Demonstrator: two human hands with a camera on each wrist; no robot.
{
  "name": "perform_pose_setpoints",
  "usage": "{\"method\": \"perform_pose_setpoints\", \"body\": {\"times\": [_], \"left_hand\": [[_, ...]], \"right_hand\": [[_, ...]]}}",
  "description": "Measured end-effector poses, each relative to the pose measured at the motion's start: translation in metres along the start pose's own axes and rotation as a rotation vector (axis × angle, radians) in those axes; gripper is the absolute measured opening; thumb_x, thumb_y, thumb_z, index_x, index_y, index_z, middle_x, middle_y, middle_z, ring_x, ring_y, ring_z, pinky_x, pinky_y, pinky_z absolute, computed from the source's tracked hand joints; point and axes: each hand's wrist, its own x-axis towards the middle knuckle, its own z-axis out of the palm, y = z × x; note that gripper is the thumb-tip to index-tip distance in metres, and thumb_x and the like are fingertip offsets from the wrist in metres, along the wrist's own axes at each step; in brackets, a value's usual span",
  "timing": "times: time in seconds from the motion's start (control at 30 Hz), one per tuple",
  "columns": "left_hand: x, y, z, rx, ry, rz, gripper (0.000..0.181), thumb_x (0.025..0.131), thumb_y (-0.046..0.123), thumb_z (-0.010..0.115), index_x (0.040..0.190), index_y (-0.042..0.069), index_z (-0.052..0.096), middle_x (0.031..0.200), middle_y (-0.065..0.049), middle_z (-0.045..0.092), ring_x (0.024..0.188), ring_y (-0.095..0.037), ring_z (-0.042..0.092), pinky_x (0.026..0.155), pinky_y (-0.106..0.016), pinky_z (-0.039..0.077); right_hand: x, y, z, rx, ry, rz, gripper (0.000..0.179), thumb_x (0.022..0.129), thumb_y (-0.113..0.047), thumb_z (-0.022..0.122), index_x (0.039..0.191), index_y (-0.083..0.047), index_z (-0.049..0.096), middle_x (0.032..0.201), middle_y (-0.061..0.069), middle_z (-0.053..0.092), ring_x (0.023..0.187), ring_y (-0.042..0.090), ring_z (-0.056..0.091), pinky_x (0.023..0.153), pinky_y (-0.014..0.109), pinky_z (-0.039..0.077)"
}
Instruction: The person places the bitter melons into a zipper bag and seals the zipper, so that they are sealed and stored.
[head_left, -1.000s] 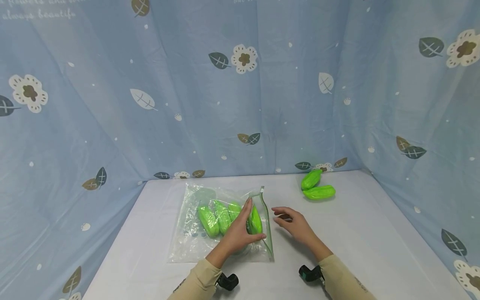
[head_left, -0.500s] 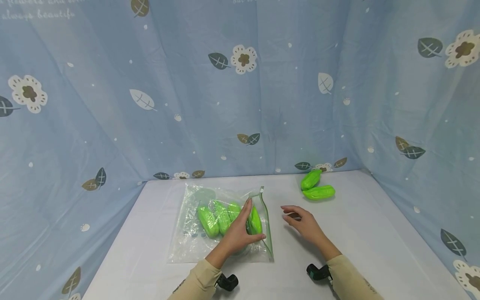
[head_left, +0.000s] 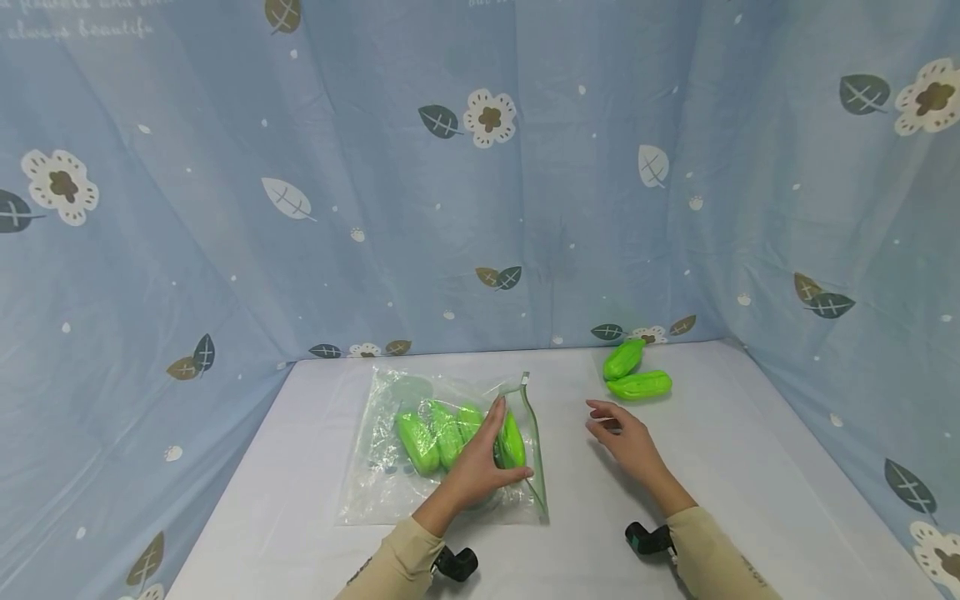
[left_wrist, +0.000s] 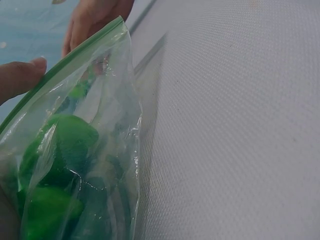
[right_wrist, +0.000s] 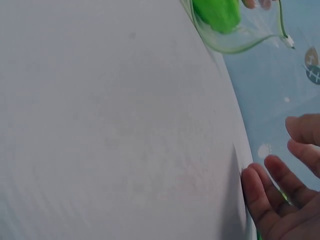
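A clear zip bag lies on the table with several green, ridged, gourd-like vegetables inside, one close to its mouth. My left hand rests over the bag near the green zip rim, thumb and fingers spread wide. In the left wrist view the thumb touches that rim, while the other fingers are largely hidden. To the right of the bag, my right hand hovers over the table with loosely bent fingers and nothing in them. Beyond it lie two more green vegetables, one behind the other.
The white table ends at the back against a blue curtain printed with leaves and flowers, which also closes off both sides. A black wrist camera sticks out by the left sleeve, another by the right.
My right hand has moved right and slightly away from me, from beside the bag's mouth towards the two loose vegetables. The left hand and the bag have stayed put.
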Motion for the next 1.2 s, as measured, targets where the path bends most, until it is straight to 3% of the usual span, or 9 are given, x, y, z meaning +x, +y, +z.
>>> {"method": "perform_pose_setpoints", "body": {"times": [0.4, 0.6, 0.97, 1.2], "left_hand": [[0.0, -0.001, 0.001, 0.005, -0.003, 0.002, 0.118, 0.081, 0.047, 0.084, 0.165, 0.012, 0.009, 0.17, -0.011, 0.011, 0.152, -0.035, 0.024, 0.118, -0.055, 0.03], [-0.001, 0.0, 0.0, -0.006, -0.004, 0.002, 0.118, 0.082, 0.048, 0.084, 0.165, 0.013, 0.009, 0.17, -0.012, 0.011, 0.151, -0.037, 0.024, 0.118, -0.056, 0.03], [-0.001, 0.0, 0.0, 0.003, -0.01, -0.003, 0.118, 0.082, 0.048, 0.084, 0.165, 0.013, 0.008, 0.17, -0.011, 0.011, 0.151, -0.036, 0.024, 0.117, -0.056, 0.031], [-0.001, -0.001, 0.0, 0.004, -0.009, -0.01, 0.117, 0.082, 0.047, 0.084, 0.165, 0.014, 0.008, 0.17, -0.013, 0.012, 0.151, -0.036, 0.024, 0.117, -0.055, 0.031]], "right_hand": [[0.005, 0.008, -0.017, -0.039, 0.119, 0.114, 0.045, 0.101, -0.02, 0.065, 0.143, -0.005, 0.057, 0.128, 0.021, 0.063, 0.114, 0.038, 0.063, 0.085, 0.041, 0.059], [0.007, 0.01, -0.022, -0.05, 0.144, 0.12, 0.046, 0.101, -0.02, 0.065, 0.144, -0.006, 0.056, 0.126, 0.021, 0.064, 0.112, 0.038, 0.064, 0.084, 0.04, 0.058], [0.01, 0.021, -0.03, -0.068, 0.239, 0.09, 0.05, 0.1, -0.016, 0.064, 0.146, -0.001, 0.052, 0.132, 0.027, 0.054, 0.115, 0.043, 0.062, 0.092, 0.052, 0.055], [0.012, 0.02, -0.033, -0.076, 0.324, 0.131, 0.05, 0.099, -0.017, 0.065, 0.144, 0.001, 0.053, 0.133, 0.031, 0.047, 0.111, 0.043, 0.063, 0.087, 0.046, 0.057]]}}
